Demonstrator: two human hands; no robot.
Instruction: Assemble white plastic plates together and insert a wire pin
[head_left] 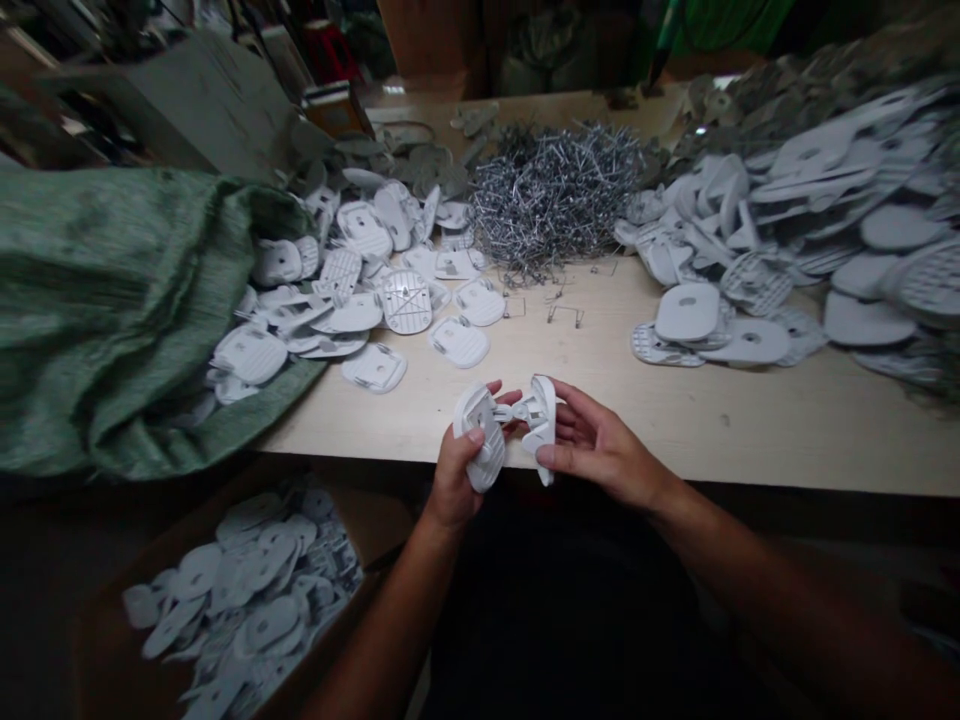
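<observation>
My left hand [457, 475] grips a rounded white plastic plate [480, 435] at the near edge of the wooden table [712, 420]. Close beside it, my right hand [600, 450] holds a second white plastic plate [544, 420] on edge. The two pieces face each other and meet in the middle at a small moulded post [514, 410]. A few loose bent wire clips [564, 313] lie on the table just beyond my hands.
A tangled heap of metal wire clips [555, 195] sits at the table's far middle. White plates spill from a green sack [112, 310] on the left. Another pile of white plates [810, 230] covers the right. A cardboard box [225, 610] of plates stands below left.
</observation>
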